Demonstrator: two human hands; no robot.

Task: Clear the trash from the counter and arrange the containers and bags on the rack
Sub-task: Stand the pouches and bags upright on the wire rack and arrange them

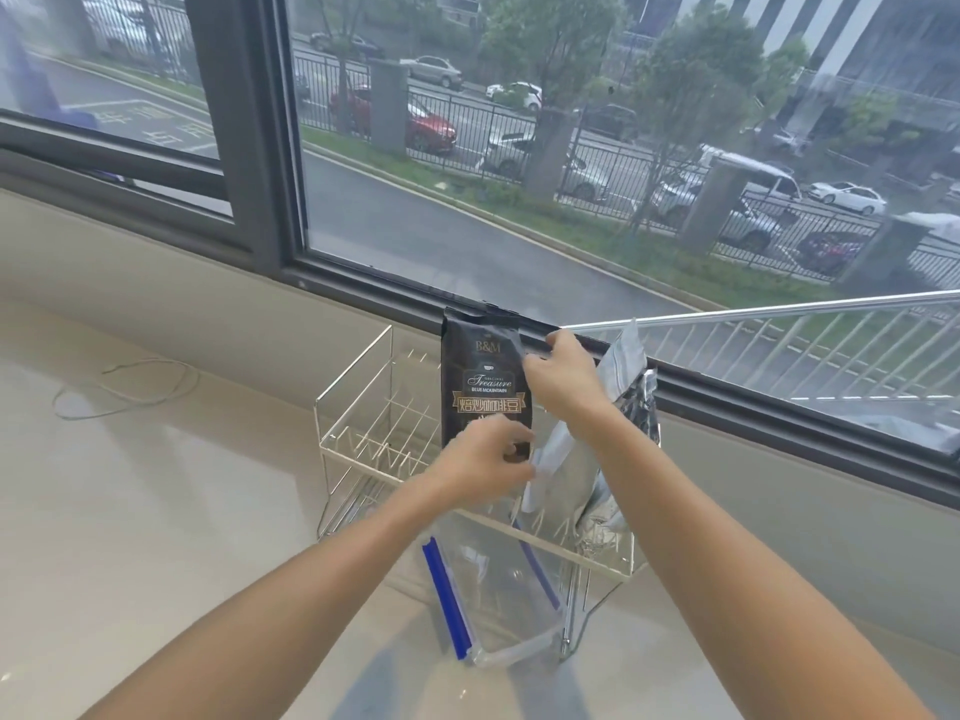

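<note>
A chrome wire rack (358,402) stands on the pale counter under the window. A black coffee bag (480,376) stands upright in the rack. My left hand (485,462) grips its lower front. My right hand (563,379) holds its upper right edge, beside a silver foil bag (621,376) standing to the right in the rack. A clear plastic container (498,589) with blue edges leans against the rack's front, partly under it.
A thin loop of wire (124,387) lies on the counter (156,511) at the left. The window ledge and dark window frame (249,148) run just behind the rack. A metal bar (779,310) crosses at the right.
</note>
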